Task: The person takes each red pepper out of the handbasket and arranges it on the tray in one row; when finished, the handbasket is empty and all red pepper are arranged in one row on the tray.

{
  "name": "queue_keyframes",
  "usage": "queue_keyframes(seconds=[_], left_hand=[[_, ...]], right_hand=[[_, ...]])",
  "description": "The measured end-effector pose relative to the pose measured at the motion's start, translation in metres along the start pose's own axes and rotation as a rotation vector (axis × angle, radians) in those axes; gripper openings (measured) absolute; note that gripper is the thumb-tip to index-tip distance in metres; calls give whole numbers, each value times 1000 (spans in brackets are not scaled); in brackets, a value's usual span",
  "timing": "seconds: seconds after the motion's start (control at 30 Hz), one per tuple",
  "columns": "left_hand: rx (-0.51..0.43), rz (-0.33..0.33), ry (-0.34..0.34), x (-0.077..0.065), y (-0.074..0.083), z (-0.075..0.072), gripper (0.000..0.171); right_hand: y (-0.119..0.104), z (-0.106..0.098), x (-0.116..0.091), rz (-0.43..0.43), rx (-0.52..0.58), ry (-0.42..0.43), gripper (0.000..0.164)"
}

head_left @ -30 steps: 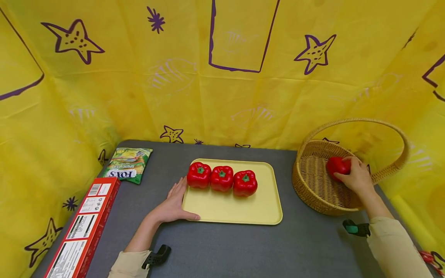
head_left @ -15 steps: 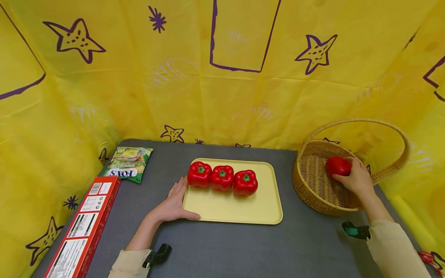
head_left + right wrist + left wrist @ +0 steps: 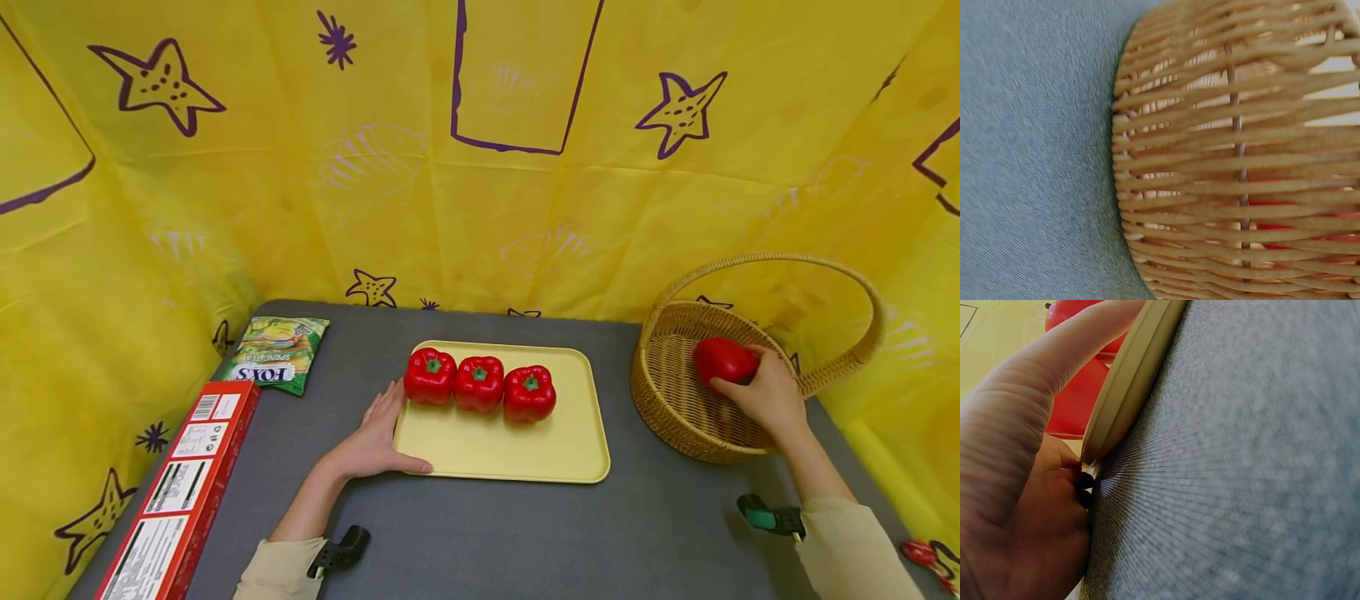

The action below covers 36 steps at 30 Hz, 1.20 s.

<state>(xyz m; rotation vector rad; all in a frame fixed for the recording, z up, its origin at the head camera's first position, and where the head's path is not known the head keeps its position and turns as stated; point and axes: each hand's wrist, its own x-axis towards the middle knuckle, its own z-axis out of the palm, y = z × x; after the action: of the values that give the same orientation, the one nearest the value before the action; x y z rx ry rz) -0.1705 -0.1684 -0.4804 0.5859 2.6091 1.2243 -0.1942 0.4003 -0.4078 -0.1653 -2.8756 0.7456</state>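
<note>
Inside the wicker basket (image 3: pixel 670 425), my right hand (image 3: pixel 772 396) grips a red bell pepper (image 3: pixel 724 362), its stem out of sight. Through the weave of the basket (image 3: pixel 1222 175), patches of red show in the right wrist view. My left hand (image 3: pixel 375 437) touches the near left corner of the pale yellow tray (image 3: pixel 495 454), with fingers stretched along its left side and thumb at the front edge. The left wrist view shows the thumb (image 3: pixel 1054 356) lying across the tray's rim (image 3: pixel 1125 381). In a row on the tray stand three red bell peppers (image 3: pixel 478 384) with green stems.
A green Fox's candy bag (image 3: pixel 277 354) lies at the back left of the dark grey table (image 3: pixel 555 533). Along the left edge is a long red box (image 3: pixel 180 492). The basket's tall handle (image 3: pixel 772 258) arches above the right hand. Yellow patterned cloth (image 3: pixel 495 208) hangs behind.
My right hand has shifted the pepper slightly to the left within the basket, and the pepper has turned a little. The left hand and the tray stay in place.
</note>
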Motion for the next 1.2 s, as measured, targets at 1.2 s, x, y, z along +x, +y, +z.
queue_keyframes(seconds=[1.2], left_hand=[[10, -18, -14, -1, 2, 0, 134]], right_hand=[[-54, -9, -48, -69, 137, 93, 78]])
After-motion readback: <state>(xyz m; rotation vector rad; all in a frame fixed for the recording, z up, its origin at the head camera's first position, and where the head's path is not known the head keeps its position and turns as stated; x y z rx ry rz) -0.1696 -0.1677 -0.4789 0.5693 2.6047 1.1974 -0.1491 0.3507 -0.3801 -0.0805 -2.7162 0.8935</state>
